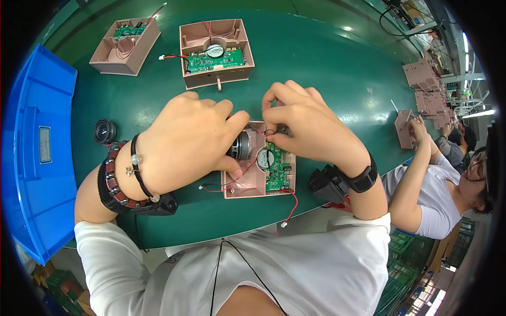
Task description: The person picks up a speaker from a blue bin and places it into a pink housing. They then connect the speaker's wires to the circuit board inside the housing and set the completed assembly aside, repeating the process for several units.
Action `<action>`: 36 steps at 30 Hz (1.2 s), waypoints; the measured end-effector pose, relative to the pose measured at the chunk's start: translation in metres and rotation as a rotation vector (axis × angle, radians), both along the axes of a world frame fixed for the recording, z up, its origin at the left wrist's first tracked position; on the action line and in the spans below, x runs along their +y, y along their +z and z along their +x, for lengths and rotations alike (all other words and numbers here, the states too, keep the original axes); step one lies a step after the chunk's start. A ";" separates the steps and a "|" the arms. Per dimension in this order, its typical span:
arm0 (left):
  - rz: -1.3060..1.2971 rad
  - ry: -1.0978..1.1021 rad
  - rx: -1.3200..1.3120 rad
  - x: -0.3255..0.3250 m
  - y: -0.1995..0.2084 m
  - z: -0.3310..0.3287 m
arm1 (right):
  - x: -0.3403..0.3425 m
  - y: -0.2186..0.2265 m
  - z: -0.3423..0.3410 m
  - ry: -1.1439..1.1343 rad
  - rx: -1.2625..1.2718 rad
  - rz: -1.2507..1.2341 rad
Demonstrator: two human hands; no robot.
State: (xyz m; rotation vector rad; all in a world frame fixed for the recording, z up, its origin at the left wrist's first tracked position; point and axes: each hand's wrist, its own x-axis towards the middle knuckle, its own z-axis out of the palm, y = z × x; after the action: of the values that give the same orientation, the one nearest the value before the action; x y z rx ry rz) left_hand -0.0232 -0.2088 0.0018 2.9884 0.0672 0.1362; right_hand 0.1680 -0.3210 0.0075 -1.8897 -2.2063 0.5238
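Head view: your left hand (187,142) reaches over pink case (247,185), thumb and forefinger partly spread, gripping black speaker (241,147) at case's left compartment. Your right hand (312,116) at case's far edge, fingers curled, thumb and forefinger slightly apart by thin wires (270,131); cannot tell if they pinch them. Case lies open side up on green table (337,63) before you, green circuit board (278,179) in right compartment. Blue bin (45,118) at your left.

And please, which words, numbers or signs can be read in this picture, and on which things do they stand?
No text is readable.
Grey plate on the blue plastic bin: too small.
Pale round disc in the nearest pink housing: any print too small.
Dark mark on the white shirt: too blurred.
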 end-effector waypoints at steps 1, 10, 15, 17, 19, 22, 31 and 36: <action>0.012 0.010 -0.020 0.000 0.000 0.000 | 0.000 -0.001 -0.001 -0.004 -0.004 0.005; 0.009 -0.044 -0.282 0.003 -0.006 0.010 | -0.013 -0.006 -0.003 -0.005 0.127 0.276; -0.053 -0.012 -0.367 0.001 -0.015 0.018 | -0.017 -0.022 -0.016 -0.149 0.255 0.366; -0.092 0.020 -0.372 -0.003 -0.016 0.017 | -0.020 -0.026 -0.014 -0.164 0.240 0.377; -0.094 0.029 -0.363 -0.006 -0.017 0.017 | -0.022 -0.031 -0.009 -0.137 0.199 0.414; -0.114 0.032 -0.337 -0.010 -0.020 0.018 | -0.025 -0.033 -0.008 -0.128 0.170 0.431; -0.378 0.090 -0.322 -0.007 -0.024 0.025 | -0.029 -0.036 -0.007 -0.179 0.200 0.386; -0.488 0.111 -0.249 -0.001 -0.023 0.030 | -0.026 -0.034 -0.005 -0.195 0.208 0.372</action>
State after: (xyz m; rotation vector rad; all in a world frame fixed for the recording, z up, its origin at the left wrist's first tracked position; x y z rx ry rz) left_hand 0.0069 -0.2102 -0.0217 2.4612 0.2056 0.4352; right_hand 0.1630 -0.3472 -0.0268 -1.7390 -1.8146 0.2422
